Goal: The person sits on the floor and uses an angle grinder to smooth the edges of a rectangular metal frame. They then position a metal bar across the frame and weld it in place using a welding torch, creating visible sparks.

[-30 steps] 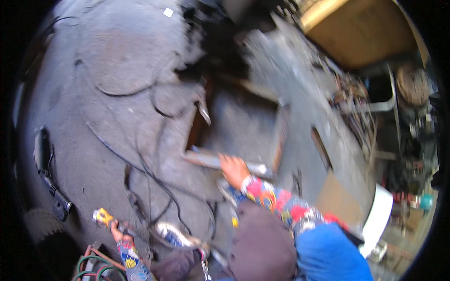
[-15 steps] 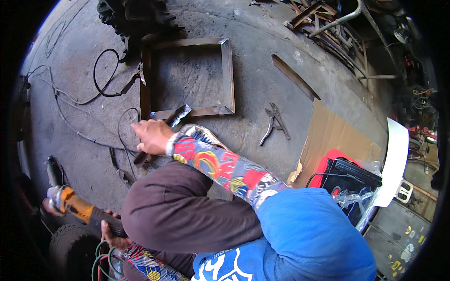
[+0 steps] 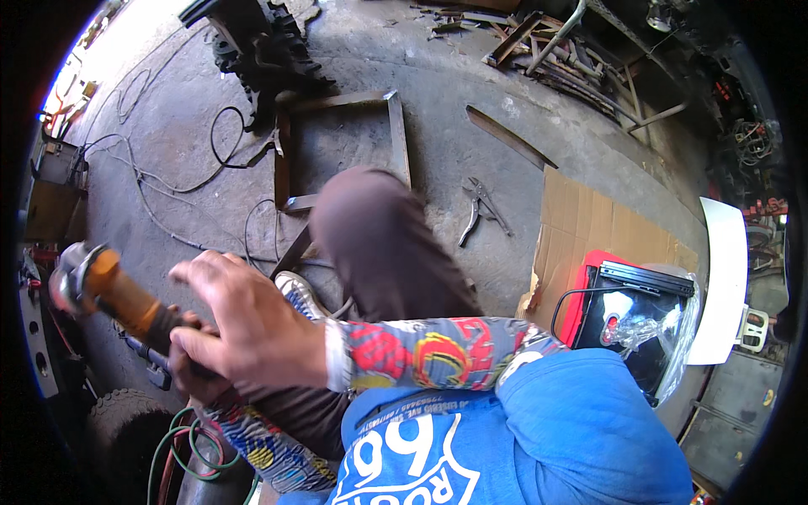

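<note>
An angle grinder [image 3: 139, 316] with a yellow-orange and black body is tilted up at the left, its disc end blurred. Around the rear of its body my left hand [image 3: 198, 379] is closed, partly hidden behind the right. My right hand [image 3: 252, 316] hovers right beside the grinder, fingers apart and thumb near the handle; nothing shows in it. Beyond my raised knee [image 3: 370, 219] a square frame of steel angle bars [image 3: 400, 135] lies on the floor, its near side partly covered by the knee. A dark flat bar [image 3: 295, 250] rests near my shoe.
Locking pliers [image 3: 475, 210] and a loose steel strip [image 3: 509, 136] lie right of the frame. Cardboard [image 3: 581, 215] sits under a black-and-red item [image 3: 623, 316] with plastic wrap. Cables [image 3: 172, 240] snake across the left floor. A black metal block [image 3: 261, 55] stands behind the frame.
My right hand has left the dark bar on the floor and come back to the grinder. The grinder has risen a little, and my knee now stands raised in front of the frame.
</note>
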Tool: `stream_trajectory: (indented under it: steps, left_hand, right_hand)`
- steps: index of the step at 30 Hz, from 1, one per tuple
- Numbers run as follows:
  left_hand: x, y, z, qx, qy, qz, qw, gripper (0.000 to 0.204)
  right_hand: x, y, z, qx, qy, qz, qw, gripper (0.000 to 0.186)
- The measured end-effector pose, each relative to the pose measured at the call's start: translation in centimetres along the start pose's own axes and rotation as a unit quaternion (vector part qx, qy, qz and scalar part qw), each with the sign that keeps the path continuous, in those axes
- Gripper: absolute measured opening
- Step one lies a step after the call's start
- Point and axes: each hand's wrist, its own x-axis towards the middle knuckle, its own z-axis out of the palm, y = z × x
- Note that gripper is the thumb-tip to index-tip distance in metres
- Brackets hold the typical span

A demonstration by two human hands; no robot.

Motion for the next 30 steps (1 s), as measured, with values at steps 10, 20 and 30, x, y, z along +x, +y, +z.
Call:
stream_trajectory:
  steps: [10,20,30]
  left_hand:
    - [5.0,-3.5,10.2,0.34,-0.05,-0.01,0.939,0.045]
    - [7.3,-7.0,17.1,0.365,-0.236,-0.157,0.887,0.077]
    - [7.3,-11.1,19.1,0.409,-0.282,-0.127,0.859,0.099]
  right_hand:
    - [0.6,9.1,1.6,0.173,0.109,0.351,0.914,0.033]
    - [-5.7,16.9,-8.8,0.371,0.301,0.412,0.776,0.038]
    - [-8.3,18.1,-12.9,0.374,0.296,0.373,0.796,0.054]
